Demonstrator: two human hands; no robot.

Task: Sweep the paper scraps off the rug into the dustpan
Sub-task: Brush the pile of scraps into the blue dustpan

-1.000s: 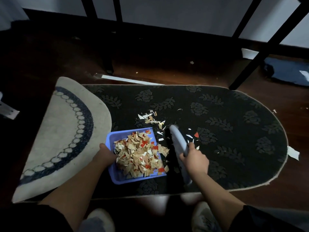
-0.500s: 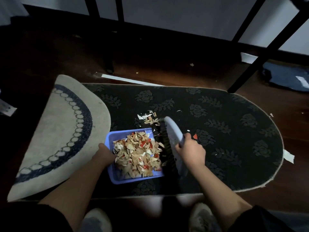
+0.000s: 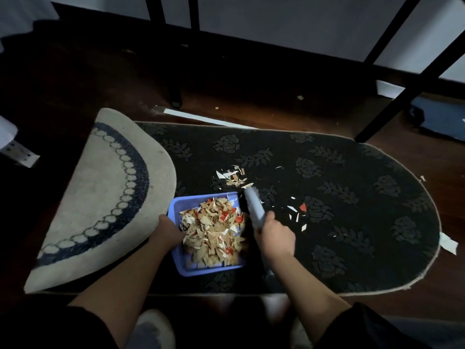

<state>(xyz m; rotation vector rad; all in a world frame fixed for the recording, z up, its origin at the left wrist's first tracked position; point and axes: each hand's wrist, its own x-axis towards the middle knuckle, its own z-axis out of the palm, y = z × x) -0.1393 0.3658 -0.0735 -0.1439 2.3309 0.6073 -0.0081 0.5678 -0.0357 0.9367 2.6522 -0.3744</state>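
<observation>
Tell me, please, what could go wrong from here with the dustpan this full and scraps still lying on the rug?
The heap in the dustpan reaches its open edge, so another stroke of the brush might push pieces back out. The scraps right of the brush and those beyond the pan could be missed. The left hand holds only one side, so the pan may slide.

- Your right hand (image 3: 274,235) covers the middle of the brush (image 3: 254,206); its bristles are lost in shadow.
- Your left hand (image 3: 167,231) hides the dustpan (image 3: 176,205) edge it holds.
- The scraps (image 3: 216,233) bury the dustpan's floor.
- The bottom edge cuts off your shoes (image 3: 151,331).
</observation>
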